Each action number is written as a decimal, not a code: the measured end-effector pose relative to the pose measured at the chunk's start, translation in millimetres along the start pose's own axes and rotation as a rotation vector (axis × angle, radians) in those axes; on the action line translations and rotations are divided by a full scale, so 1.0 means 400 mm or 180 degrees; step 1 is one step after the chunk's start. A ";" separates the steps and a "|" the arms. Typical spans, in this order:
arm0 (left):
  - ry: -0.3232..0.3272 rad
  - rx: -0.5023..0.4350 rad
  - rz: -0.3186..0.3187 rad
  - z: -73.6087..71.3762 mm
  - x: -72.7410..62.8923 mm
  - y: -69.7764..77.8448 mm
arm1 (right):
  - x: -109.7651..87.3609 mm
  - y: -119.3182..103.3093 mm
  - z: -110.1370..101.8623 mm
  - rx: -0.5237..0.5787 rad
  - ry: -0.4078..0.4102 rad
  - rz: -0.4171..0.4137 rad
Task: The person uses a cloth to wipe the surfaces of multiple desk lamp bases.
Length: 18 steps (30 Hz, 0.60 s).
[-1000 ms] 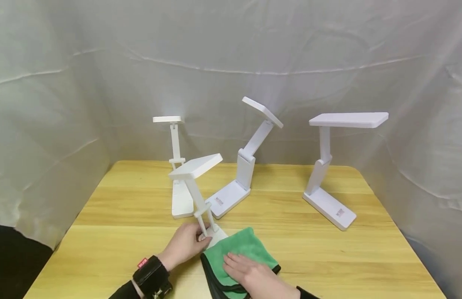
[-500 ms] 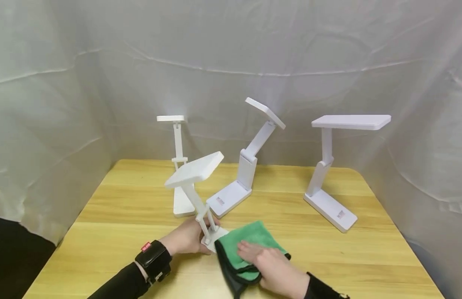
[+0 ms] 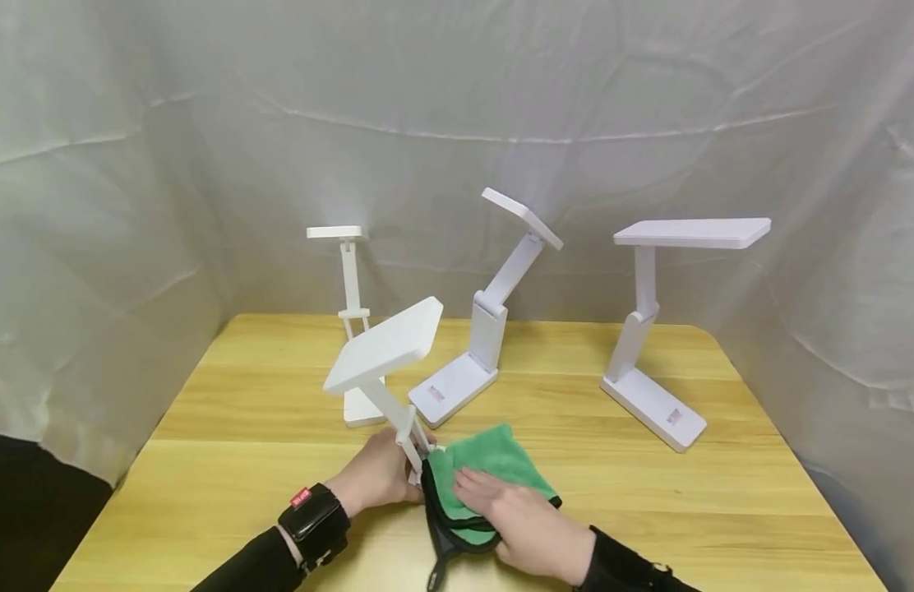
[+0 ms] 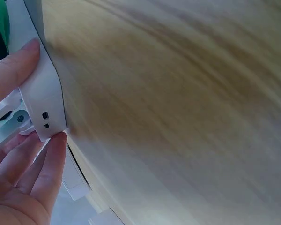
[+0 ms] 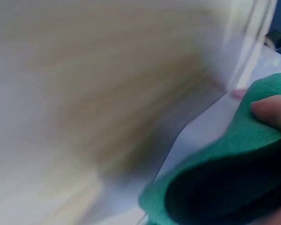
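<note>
A white folding desk lamp [image 3: 386, 345] stands at the front of the table, its flat head tilted. My left hand [image 3: 376, 473] grips its base beside the hinged arm; in the left wrist view, the thumb lies along the base [image 4: 49, 101] and the fingertips meet its end, near two small ports. Over the rest of that base lies a folded green cloth [image 3: 501, 456] with black edging and a dangling loop. My right hand [image 3: 519, 522] holds this cloth against the base, fingers laid across its top. In the right wrist view the cloth [image 5: 267, 93] hides most of the base.
Three similar white lamps stand behind: one at the back left [image 3: 349, 275], one in the middle [image 3: 489, 329], and one at the right [image 3: 638, 329]. The wooden table [image 3: 228, 395] is enclosed by a pale curtain [image 3: 442, 90].
The front lamp's head has turned and tilted, showing more of its top. The cloth shifted right, then slightly back left with the right hand. The left hand moved slightly right with the base.
</note>
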<state>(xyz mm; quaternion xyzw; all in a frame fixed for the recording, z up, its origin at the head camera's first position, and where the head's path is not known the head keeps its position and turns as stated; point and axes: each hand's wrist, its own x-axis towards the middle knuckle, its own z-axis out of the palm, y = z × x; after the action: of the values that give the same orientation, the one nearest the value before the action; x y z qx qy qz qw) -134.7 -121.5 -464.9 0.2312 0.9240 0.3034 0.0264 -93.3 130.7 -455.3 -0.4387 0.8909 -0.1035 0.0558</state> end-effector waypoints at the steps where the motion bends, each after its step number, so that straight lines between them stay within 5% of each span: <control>1: 0.0009 -0.0022 0.0007 0.002 0.000 -0.002 | -0.011 0.011 -0.001 0.0018 0.0010 0.0025; 5: 0.0008 -0.0075 0.0009 0.004 -0.003 -0.005 | -0.030 0.039 -0.010 0.0026 0.0029 0.0200; 10: 0.0049 -0.0040 -0.0013 0.006 -0.008 -0.003 | 0.023 0.021 -0.005 -0.0115 0.0095 0.0308; 14: 0.0029 -0.0033 -0.0026 0.017 -0.016 0.000 | 0.032 0.000 0.020 -0.0176 0.0191 0.0154; 18: -0.0022 -0.0055 0.0022 0.030 -0.025 0.002 | -0.029 0.001 0.037 -0.0013 0.0164 -0.0128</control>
<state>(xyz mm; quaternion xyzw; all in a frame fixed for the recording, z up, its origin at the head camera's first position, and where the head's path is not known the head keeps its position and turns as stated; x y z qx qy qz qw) -123.0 -118.7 -475.1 0.2352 0.9205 0.3106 0.0305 -83.6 138.1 -469.7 -0.4537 0.8833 -0.1141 0.0298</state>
